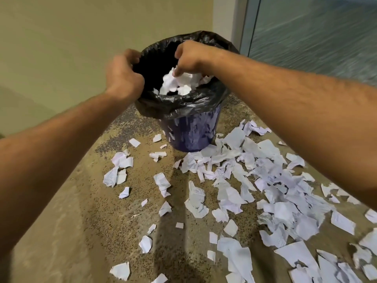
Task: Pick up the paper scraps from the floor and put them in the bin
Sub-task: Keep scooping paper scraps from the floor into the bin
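Observation:
A purple bin (189,131) with a black bag liner (179,103) stands on the floor by the wall. White crumpled paper (177,82) lies inside it. My left hand (122,74) grips the liner's left rim. Over the bin's mouth my right hand (189,56) points its fingers down onto the paper inside; whether it still pinches any I cannot tell. Many torn paper scraps (255,180) cover the floor in front and to the right of the bin.
A beige wall (81,37) runs behind and to the left of the bin. A glass door or panel (316,31) stands at the back right. The speckled brown floor (81,221) holds fewer scraps on its left side.

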